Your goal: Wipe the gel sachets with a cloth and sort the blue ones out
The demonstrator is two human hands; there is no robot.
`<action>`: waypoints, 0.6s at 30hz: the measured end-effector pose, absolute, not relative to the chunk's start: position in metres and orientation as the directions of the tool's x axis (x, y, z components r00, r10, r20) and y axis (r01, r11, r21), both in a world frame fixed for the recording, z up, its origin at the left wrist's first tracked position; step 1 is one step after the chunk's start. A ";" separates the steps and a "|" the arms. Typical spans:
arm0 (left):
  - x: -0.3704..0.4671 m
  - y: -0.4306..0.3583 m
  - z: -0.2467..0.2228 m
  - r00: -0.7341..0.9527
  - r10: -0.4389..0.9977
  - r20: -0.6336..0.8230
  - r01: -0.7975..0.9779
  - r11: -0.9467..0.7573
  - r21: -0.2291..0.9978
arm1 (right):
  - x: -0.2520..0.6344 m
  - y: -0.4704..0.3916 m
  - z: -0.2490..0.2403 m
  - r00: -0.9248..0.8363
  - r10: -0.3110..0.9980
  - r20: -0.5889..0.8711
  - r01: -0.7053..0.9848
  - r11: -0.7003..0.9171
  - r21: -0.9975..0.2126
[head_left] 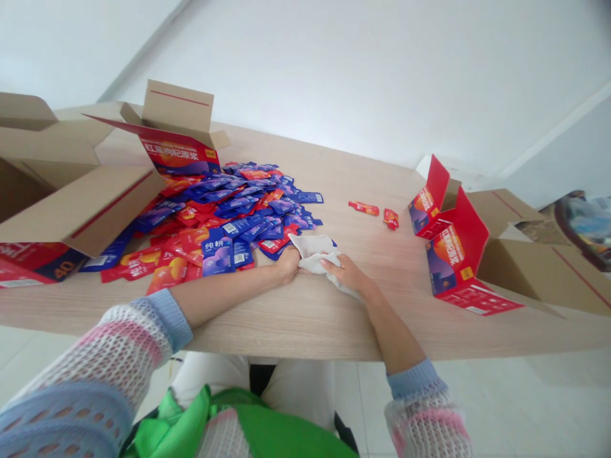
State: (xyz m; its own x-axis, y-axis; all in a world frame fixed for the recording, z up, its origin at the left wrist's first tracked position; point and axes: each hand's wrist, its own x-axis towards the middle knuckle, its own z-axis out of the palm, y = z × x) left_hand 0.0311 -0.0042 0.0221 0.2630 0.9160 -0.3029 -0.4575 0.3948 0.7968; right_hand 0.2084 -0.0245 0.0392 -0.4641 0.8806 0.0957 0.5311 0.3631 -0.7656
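A crumpled white cloth [314, 247] is between my hands, just above or on the table in front of me. My left hand [287, 266] is closed at the cloth's left edge, its fingers partly hidden. From the right, my right hand [349, 273] grips the same cloth, with a loose end hanging below the fingers. Whether anything lies inside the folds cannot be seen. Left of the cloth spreads a heap of flat blue sachets [244, 226] and red sachets [188, 245], several of them close to my left hand and forearm.
Open red cartons [174, 152] with brown flaps stand at the left, one a large near carton [33, 257]. Two more stand at the right: a small carton [424, 207] and a larger carton [451, 261]. Two small red packets [365, 208] lie on the wooden table [305, 324].
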 end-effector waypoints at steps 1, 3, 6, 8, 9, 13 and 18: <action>0.031 -0.002 0.021 0.288 0.908 -0.304 -0.449 0.409 0.794 | 0.212 -0.024 0.040 -0.494 0.867 0.067 0.480 0.336 -0.810; 0.031 0.001 0.020 0.331 0.894 -0.302 -0.417 0.425 0.803 | 0.219 -0.024 0.041 -0.548 0.837 0.005 0.385 0.257 -0.886; 0.027 0.006 0.018 0.434 0.851 -0.295 -0.335 0.457 0.824 | 0.229 -0.024 0.041 -0.537 0.842 -0.057 0.310 0.135 -0.941; 0.024 0.010 0.018 0.520 0.792 -0.319 -0.259 0.502 0.825 | 0.235 -0.022 0.041 -0.522 0.848 -0.091 0.290 0.076 -0.954; 0.022 0.011 0.019 0.552 0.763 -0.336 -0.228 0.526 0.819 | 0.239 -0.022 0.041 -0.507 0.855 -0.108 0.296 0.055 -0.954; 0.018 0.015 0.024 0.559 0.732 -0.389 -0.216 0.581 0.785 | 0.254 -0.019 0.044 -0.373 0.917 -0.145 0.358 -0.002 -0.934; 0.013 0.014 0.028 0.657 0.652 -0.379 -0.173 0.620 0.765 | 0.285 -0.006 0.042 0.041 0.999 0.009 0.078 0.006 -0.997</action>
State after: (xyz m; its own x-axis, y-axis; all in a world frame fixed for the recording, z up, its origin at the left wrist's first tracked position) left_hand 0.0128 0.0135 0.0276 0.6568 0.6517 -0.3795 -0.1734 0.6202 0.7650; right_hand 0.2846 -0.0063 0.0422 0.0408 0.9991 0.0087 0.0777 0.0055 -0.9970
